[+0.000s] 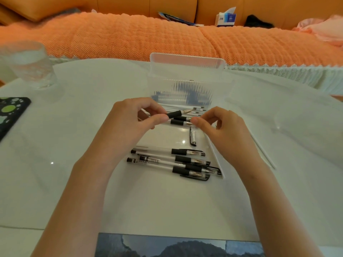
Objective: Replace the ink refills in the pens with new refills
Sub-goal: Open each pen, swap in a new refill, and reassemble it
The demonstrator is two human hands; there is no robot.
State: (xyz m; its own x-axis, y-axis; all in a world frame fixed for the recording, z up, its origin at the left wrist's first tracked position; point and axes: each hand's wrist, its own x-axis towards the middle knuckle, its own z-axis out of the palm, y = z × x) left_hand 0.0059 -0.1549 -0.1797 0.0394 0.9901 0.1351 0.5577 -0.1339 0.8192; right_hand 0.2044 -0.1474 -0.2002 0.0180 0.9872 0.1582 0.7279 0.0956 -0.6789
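My left hand (133, 115) pinches a clear pen by its black grip (175, 114), with the metal tip pointing right and the cap off. My right hand (219, 125) hovers just right of it, fingers curled, thumb and forefinger close together beside the tips of two more pens (181, 121) lying below. Whether they pinch anything is unclear. Behind the hands stands an open clear plastic box (185, 76) with white refills (185, 108) at its front. A loose pen cap (193, 139) lies on the white table (65, 136). Several capped pens (167, 161) lie nearer me.
A drinking glass (27, 65) stands at the far left, with a black phone case with green dots (11, 112) beside it. A thin white stick (263, 154) lies to the right. An orange sofa (130, 36) with a tissue box (225, 18) runs behind the table.
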